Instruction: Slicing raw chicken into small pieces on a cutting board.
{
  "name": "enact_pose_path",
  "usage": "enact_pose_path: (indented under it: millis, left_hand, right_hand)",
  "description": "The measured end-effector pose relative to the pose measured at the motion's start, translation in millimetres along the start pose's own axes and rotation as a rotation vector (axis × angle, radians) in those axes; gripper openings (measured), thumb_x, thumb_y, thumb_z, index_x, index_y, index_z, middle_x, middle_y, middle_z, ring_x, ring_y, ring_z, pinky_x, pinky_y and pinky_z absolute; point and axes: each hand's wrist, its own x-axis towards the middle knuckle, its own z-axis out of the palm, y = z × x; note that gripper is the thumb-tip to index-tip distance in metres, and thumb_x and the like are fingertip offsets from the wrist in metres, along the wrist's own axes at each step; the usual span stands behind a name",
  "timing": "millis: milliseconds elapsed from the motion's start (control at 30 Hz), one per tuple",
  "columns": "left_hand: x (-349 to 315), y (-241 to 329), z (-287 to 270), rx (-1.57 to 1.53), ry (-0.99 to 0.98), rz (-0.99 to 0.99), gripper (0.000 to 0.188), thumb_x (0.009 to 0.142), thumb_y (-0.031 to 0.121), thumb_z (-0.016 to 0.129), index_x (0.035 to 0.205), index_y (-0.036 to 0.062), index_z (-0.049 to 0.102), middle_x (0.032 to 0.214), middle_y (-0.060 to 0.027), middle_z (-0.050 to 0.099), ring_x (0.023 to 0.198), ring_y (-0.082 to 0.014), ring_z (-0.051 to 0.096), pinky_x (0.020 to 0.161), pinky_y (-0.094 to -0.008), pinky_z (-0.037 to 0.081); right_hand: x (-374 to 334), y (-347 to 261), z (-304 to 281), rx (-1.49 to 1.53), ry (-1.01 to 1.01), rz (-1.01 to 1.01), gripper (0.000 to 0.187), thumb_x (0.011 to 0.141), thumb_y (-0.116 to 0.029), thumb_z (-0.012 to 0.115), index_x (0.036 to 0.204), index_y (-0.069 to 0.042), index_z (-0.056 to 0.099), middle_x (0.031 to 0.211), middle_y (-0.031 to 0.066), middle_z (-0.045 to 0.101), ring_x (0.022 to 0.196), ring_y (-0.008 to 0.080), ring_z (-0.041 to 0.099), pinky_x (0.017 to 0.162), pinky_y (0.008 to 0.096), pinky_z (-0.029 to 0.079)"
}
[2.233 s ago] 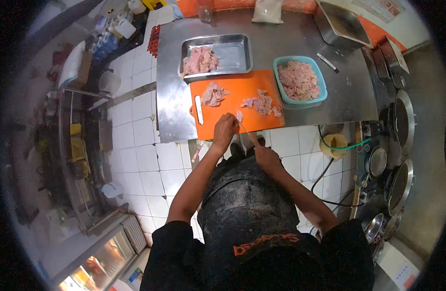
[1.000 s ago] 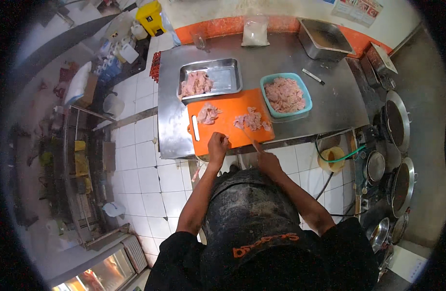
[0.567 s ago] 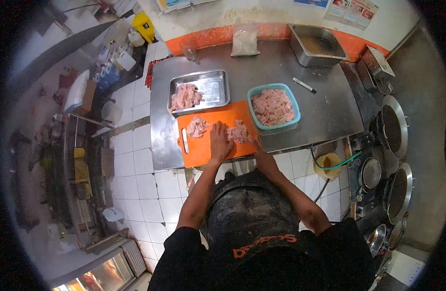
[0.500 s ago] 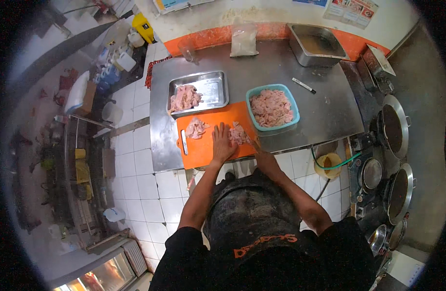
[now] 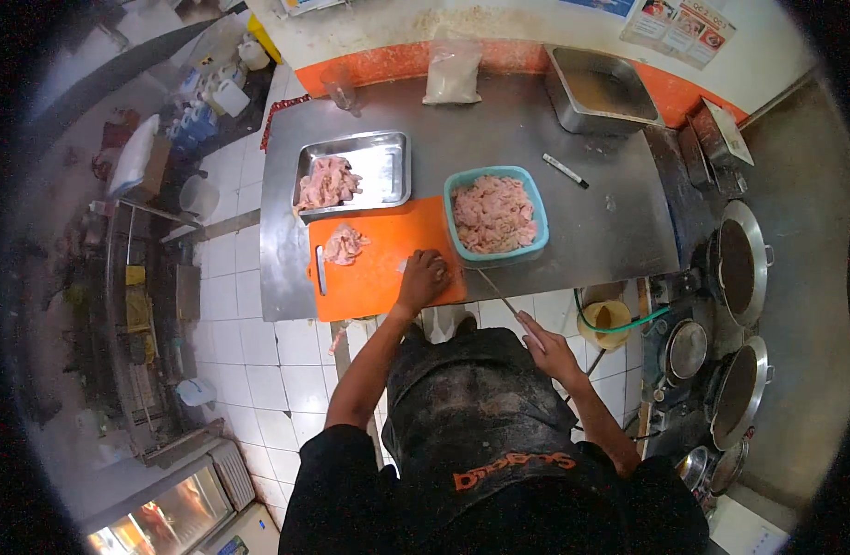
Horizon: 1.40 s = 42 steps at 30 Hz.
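My left hand (image 5: 426,278) is curled down on the near right part of the orange cutting board (image 5: 388,227). Its fingers are bent, and whatever lies under them is hidden. A small pale scrap shows beside it. My right hand (image 5: 552,351) grips a knife (image 5: 505,302) by its handle, off the table's front edge, the blade pointing up and left toward the blue tub (image 5: 452,237). That tub is heaped with cut raw meat (image 5: 494,215), probably chicken. A small pile of raw meat (image 5: 344,243) rests on the board's left side.
Behind the board, a steel tray (image 5: 388,198) holds more raw meat. A marker (image 5: 566,170), a bag of white powder (image 5: 453,74), a clear cup (image 5: 339,90) and a deep steel pan (image 5: 573,116) stand on the steel table. Several woks (image 5: 741,264) line the right side.
The meat beside my left hand no longer shows on the board. That hand has gone from flat to curled. My right hand and the knife have drawn back off the board to the right.
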Motion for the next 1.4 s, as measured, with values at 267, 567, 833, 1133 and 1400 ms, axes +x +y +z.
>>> enact_pose_path:
  millis: [267,567,833,1133,1400]
  left_hand:
    - [8.0,13.6,-61.6,-0.815,0.488,-0.364,0.009,0.081,0.014,0.06,0.087,0.0066,0.06,0.07,-0.006,0.051,0.058,-0.0188,0.051,0.05,-0.0326,0.042]
    - [53.1,74.3,-130.1,-1.552,0.976,-0.546,0.01,0.09,0.016,0.053,0.083,0.0089,0.055,0.062,0.0017,0.043,0.044,-0.0089,0.042,0.035,-0.0233,0.033]
    - [150.5,128.0,-87.6,-1.034,0.283,-0.162,0.018,0.097,0.022,0.051,0.098,0.0068,0.061,0.084,-0.0068,0.061,0.072,-0.0174,0.057,0.066,-0.031,0.047]
    - [67.5,42.7,-58.5,-0.072,0.549,-0.136,0.024,0.086,0.01,0.058,0.11,0.0041,0.06,0.127,-0.0161,0.053,0.119,-0.0354,0.047,0.098,-0.0465,0.039]
    - [-37.5,-9.4,-39.9,0.08,0.295,-0.256,0.007,0.08,0.004,0.061,0.086,0.0016,0.064,0.09,-0.016,0.058,0.084,-0.0329,0.058,0.072,-0.0405,0.049]
  right_hand:
    - [-10.4,-3.1,-26.4,0.091,0.195,0.095,0.051,0.094,-0.015,0.054,0.142,-0.011,0.039,0.128,0.0211,0.056,0.12,0.0325,0.054,0.097,0.0344,0.043]
    - [-9.7,-5.9,-45.3,0.2,0.445,0.202,0.049,0.095,-0.018,0.052,0.14,-0.004,0.04,0.133,0.0229,0.052,0.127,0.034,0.047,0.102,0.0361,0.036]
    - [8.5,19.8,-35.5,0.154,0.632,0.084,0.05,0.097,-0.022,0.049,0.142,-0.003,0.037,0.092,0.0127,0.062,0.064,0.0154,0.05,0.063,0.0294,0.047]
    - [2.2,1.7,-38.7,0.38,0.452,0.39,0.049,0.096,-0.017,0.05,0.143,-0.01,0.036,0.128,0.0229,0.055,0.116,0.037,0.056,0.091,0.0407,0.046]
    - [22.5,39.9,-26.2,0.194,0.582,0.052,0.051,0.095,-0.01,0.048,0.144,-0.011,0.035,0.113,0.0144,0.065,0.064,0.0099,0.05,0.058,0.0263,0.044]
